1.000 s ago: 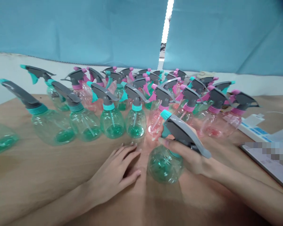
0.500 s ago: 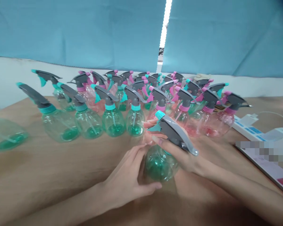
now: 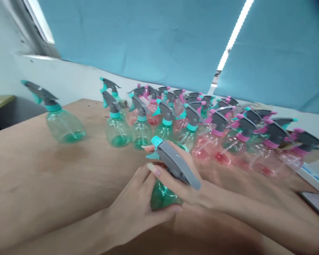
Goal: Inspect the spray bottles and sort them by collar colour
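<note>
A green spray bottle (image 3: 163, 198) with a grey and turquoise trigger head is held tilted in front of me, its nozzle pointing up and left. My left hand (image 3: 136, 203) is closed around the lower body, the thumb along the base and the fingers on the left side. Just below the trigger head, my right hand (image 3: 198, 198) is wrapped around the neck. Its thumb lies across the near side, and its other fingers are partly hidden behind the head. The nearest standing bottle is a green spray bottle (image 3: 192, 118) behind my right hand.
Several green and pink spray bottles (image 3: 218, 122) stand in rows across the wooden table (image 3: 95, 166). One green spray bottle (image 3: 61, 122) stands apart on the left. At the right edge are a power strip (image 3: 315, 175) and a phone (image 3: 317, 203). A blue curtain (image 3: 149, 42) hangs behind.
The view has turned left, so the standing bottles appear farther right. My left hand has closed onto the bottle's body; my right hand keeps its grip near the neck.
</note>
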`<state>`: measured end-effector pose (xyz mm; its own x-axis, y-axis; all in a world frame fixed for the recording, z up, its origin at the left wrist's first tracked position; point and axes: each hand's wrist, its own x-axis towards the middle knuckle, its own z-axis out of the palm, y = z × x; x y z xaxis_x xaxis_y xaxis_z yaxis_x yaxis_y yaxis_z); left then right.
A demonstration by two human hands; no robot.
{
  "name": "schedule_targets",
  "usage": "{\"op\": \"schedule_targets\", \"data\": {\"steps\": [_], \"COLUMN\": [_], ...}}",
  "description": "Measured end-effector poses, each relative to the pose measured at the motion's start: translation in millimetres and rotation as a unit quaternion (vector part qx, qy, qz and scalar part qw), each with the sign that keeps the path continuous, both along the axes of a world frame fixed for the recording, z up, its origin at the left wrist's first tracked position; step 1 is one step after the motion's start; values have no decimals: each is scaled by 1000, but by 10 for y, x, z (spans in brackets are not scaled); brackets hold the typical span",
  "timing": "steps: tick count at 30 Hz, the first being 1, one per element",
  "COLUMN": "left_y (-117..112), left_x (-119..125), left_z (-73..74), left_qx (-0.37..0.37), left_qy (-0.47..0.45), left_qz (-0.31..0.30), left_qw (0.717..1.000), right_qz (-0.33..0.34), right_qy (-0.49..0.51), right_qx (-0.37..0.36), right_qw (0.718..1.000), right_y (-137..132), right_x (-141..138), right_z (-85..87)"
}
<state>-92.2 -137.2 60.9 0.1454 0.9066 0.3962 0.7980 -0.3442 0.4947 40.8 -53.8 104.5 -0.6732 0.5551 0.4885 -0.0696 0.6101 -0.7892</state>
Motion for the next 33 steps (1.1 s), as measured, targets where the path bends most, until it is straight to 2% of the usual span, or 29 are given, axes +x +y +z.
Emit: {"op": "schedule_targets", "data": {"steps": [4,7,10,11,12,14,18,21,25,30,33], "left_y": [-212,-314,-351,-351,-347,-329,-247,-142,12,130,163], "left_x": [-347,-625,-942,-1058,-1176,-1412,-1813,-2002,-2123,-2189,-2207], "left_z": [50,68,62,61,64,83,177,266,355,392,387], "left_qx": [15,23,49,70,70,63,27,16,22,10,21], "left_qy": [19,31,16,27,41,60,74,151,232,242,243], "left_qz": [33,53,110,130,161,217,298,320,332,325,321], "left_qw": [999,998,993,989,984,972,951,935,914,914,915], "right_qz": [77,105,136,129,103,48,-60,-149,-180,-200,-213], "right_qy": [-37,-97,-228,-283,-299,-300,-231,-235,-297,-386,-399], "right_qx": [46,97,177,205,232,254,304,332,319,328,330], "right_qw": [995,985,948,928,920,918,922,901,882,839,828], "right_y": [1,62,164,201,236,296,396,503,644,684,685], "right_x": [-340,-492,-573,-597,-624,-706,-1003,-1285,-1601,-1822,-1878], "right_z": [46,135,279,337,399,533,790,893,884,811,785]}}
